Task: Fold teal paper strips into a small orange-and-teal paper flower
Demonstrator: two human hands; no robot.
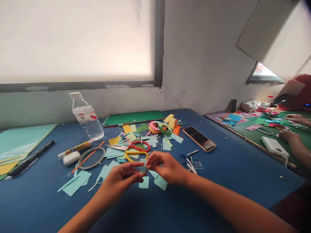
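Examiner: What was the condition of the hands?

Inspector: The left hand (122,178) was clamped on a small piece of blue-green paper (143,169), thumb below and fingers above. The right hand (166,166) was pinched on the right edge of the same piece. The two hands were close together, with the paper between their fingertips.

Examiner: And the position of that piece?

Inspector: It was held above the blue table (145,212), near the front. Just below it lay two loose light-blue pieces (143,183), apart from each other.

Examiner: What stood about the work?

Inspector: Scissors (125,148) with one red and one yellow handle lay just beyond the hands, blades to the left, among paper scraps (153,141). Behind the scraps were curled paper rings (155,127). On the left, a grey ring (85,168) overlapped an orange strip (86,158), near a white rounded case (71,158) and a yellow glue tube (75,149).

Examiner: Anything farther out?

Inspector: A water bottle (87,118) stood behind the tube. A phone (199,139) lay face up to the right. At a green surface on the far right, another person's hands (289,136) were noted near a white device (274,146).
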